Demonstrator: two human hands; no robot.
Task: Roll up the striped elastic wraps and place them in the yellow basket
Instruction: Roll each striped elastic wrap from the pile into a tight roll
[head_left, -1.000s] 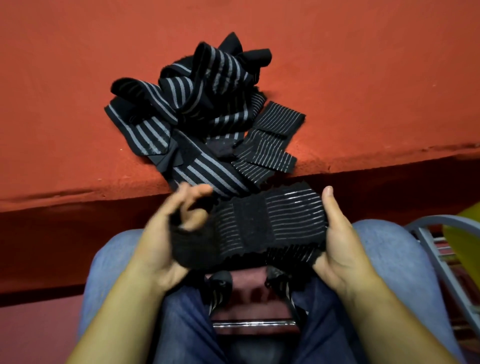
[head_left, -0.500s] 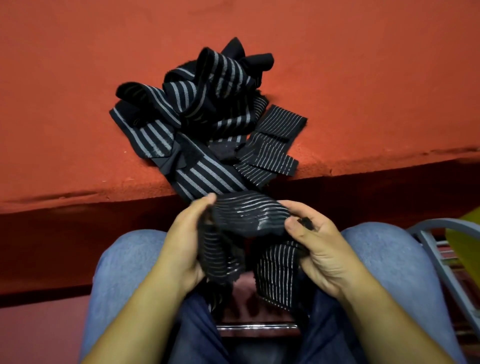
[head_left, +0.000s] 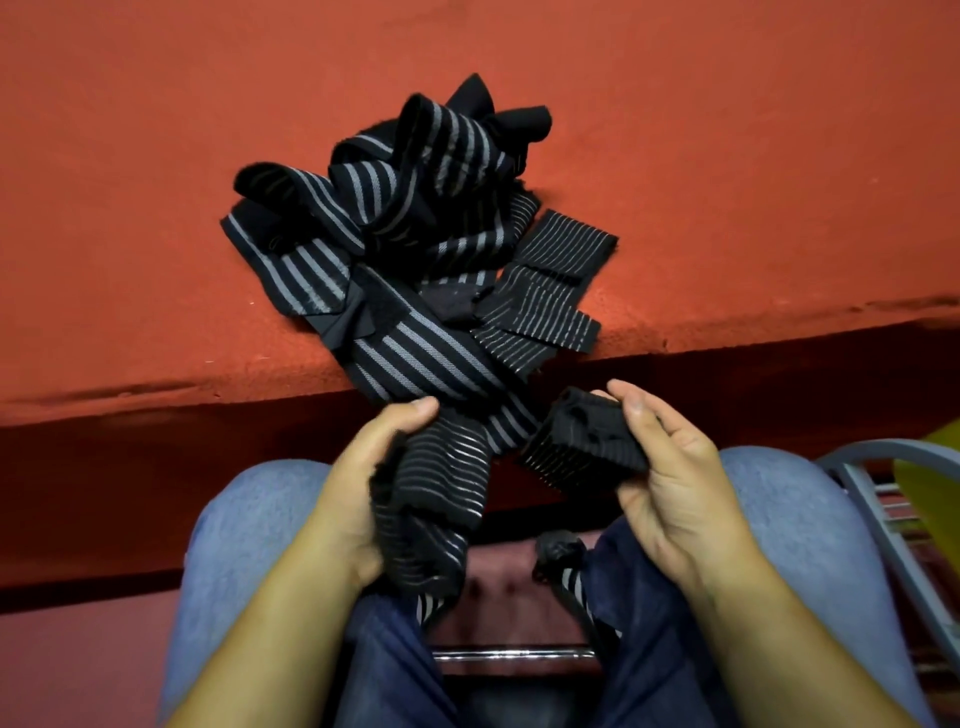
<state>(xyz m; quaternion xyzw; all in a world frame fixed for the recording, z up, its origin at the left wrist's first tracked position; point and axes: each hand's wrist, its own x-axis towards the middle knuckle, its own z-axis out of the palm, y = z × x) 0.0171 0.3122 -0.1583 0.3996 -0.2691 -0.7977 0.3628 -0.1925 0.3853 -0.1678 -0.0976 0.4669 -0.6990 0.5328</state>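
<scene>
the left hand (head_left: 358, 499) grips a loose striped wrap (head_left: 441, 483); just right of it, the right hand (head_left: 680, 499) pinches a small rolled wrap (head_left: 582, 447). beyond both grips, the pile of wraps (head_left: 415, 234) lies on the red table (head_left: 727, 156).

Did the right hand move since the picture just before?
Yes. The right hand moved rightward and up, nearer the edge of the red table, gripping a rolled striped elastic wrap.
</scene>
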